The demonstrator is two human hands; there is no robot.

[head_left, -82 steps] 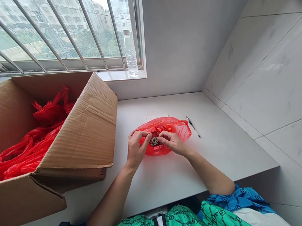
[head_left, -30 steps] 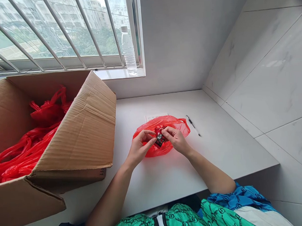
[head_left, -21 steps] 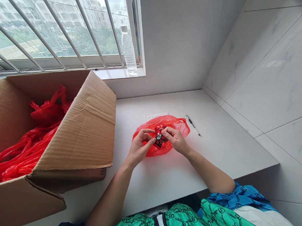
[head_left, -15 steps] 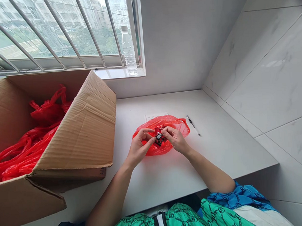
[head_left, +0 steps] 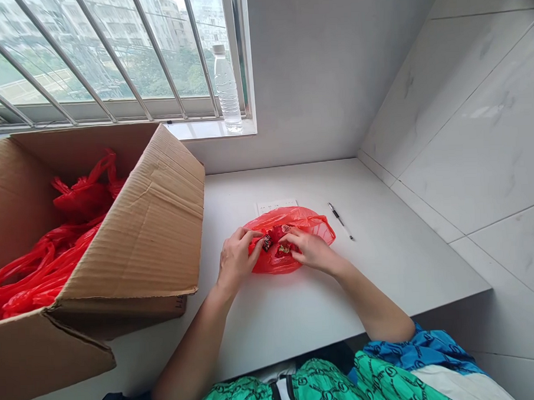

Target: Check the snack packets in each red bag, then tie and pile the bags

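Observation:
A thin red plastic bag (head_left: 312, 218) lies spread on the white table with small wrapped packets in its mouth. At the bag's left side, my left hand (head_left: 236, 257) pinches a small dark packet with white print (head_left: 266, 242) between thumb and fingers. My right hand (head_left: 313, 250) reaches in from the right, its fingers bent and closed at a red and gold packet (head_left: 284, 249). Another red wrapper (head_left: 282, 230) with a pale printed patch shows just behind those fingertips. The fingers partly cover the packets.
An open cardboard box (head_left: 148, 229) at the left holds several red plastic bags (head_left: 52, 262). A black and clear pen (head_left: 341, 221) lies right of the bag, and a white printed sheet or panel (head_left: 276, 205) behind it. A water bottle (head_left: 227, 92) stands on the windowsill.
My hands have moved apart: the left shifted left with the dark packet, the right lowered into the bag. The red and gold packet now shows between them.

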